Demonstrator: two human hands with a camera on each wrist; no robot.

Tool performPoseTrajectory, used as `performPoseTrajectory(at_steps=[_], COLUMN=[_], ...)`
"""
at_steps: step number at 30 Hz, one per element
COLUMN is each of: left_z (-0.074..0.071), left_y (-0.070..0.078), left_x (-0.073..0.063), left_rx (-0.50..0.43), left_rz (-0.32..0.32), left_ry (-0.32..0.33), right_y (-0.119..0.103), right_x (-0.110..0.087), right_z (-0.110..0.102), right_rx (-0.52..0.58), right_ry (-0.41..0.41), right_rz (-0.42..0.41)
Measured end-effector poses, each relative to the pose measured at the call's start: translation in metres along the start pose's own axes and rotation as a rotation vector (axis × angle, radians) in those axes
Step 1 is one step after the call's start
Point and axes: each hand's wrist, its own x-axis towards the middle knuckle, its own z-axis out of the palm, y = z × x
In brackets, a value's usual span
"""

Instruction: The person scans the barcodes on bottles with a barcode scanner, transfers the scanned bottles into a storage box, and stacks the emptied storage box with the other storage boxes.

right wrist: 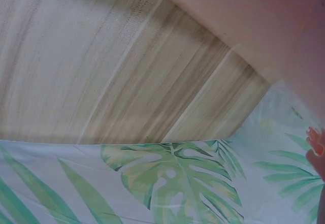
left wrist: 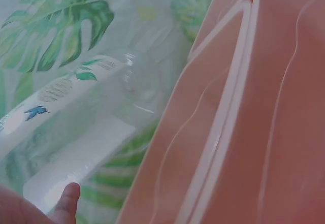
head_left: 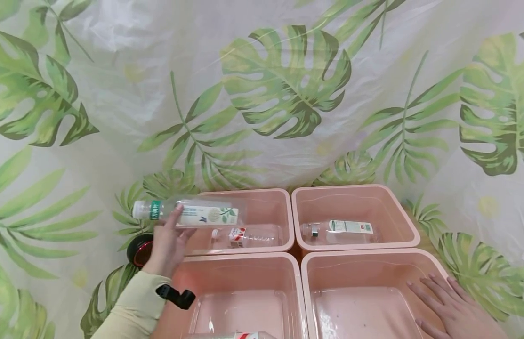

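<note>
My left hand (head_left: 170, 247) grips a large clear plastic bottle (head_left: 208, 215) with a white cap, a green neck band and a leafy white label. It holds the bottle sideways, over the left part of the back left pink bin (head_left: 255, 194). In the left wrist view, the bottle (left wrist: 66, 120) shows beside a bin wall, with a fingertip at its lower side. Spread and straight, the fingers of my right hand (head_left: 454, 308) rest at the right rim of the front right bin (head_left: 359, 256). Only some of its fingers (right wrist: 316, 148) enter the right wrist view.
A smaller bottle with a red label (head_left: 249, 237) lies in the back left bin. The back right bin (head_left: 342, 189) holds a clear bottle (head_left: 348, 227). Another bottle (head_left: 246, 335) shows in the front left bin (head_left: 240, 259). A dark round object (head_left: 140, 249) stands left.
</note>
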Motion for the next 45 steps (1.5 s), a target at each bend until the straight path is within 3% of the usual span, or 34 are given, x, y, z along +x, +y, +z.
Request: performPoseTrajectory(at_steps=[3,5,9,15,19,31,39,45], left_z=[0.014,0.024,0.044,0.076,0.099,0.156,0.198,0.225], left_y=[-0.018,-0.030,-0.051,-0.085,-0.107,-0.161,-0.192,-0.209], left_x=[-0.002,-0.001,0.002,0.002,-0.007,-0.029,-0.061,-0.080], left_rx=[-0.041,-0.045,-0.044,-0.061,-0.064,-0.030,-0.058,-0.108], left_rz=[-0.113,-0.149,-0.164,-0.171,-0.177,-0.291,-0.368,-0.397], left_ry=[-0.037,-0.057,-0.094,-0.099,-0.120,-0.235,-0.315,-0.296], right_y=[0.000,-0.001,-0.001,-0.001,0.000,0.002,0.001,-0.001], right_x=[0.000,0.000,0.000,0.001,0.001,0.001,-0.003,-0.001], right_z=[0.000,-0.001,-0.001,-0.002,-0.001,0.001,-0.002,-0.001], right_rx=[0.000,-0.003,-0.001,0.014,0.022,0.019,0.022,0.036], right_ry=[0.006,0.011,0.006,-0.007,-0.018,0.022,0.007,-0.002], right_rz=[-0.002,-0.003,0.010,0.024,0.027,-0.005,0.015,0.024])
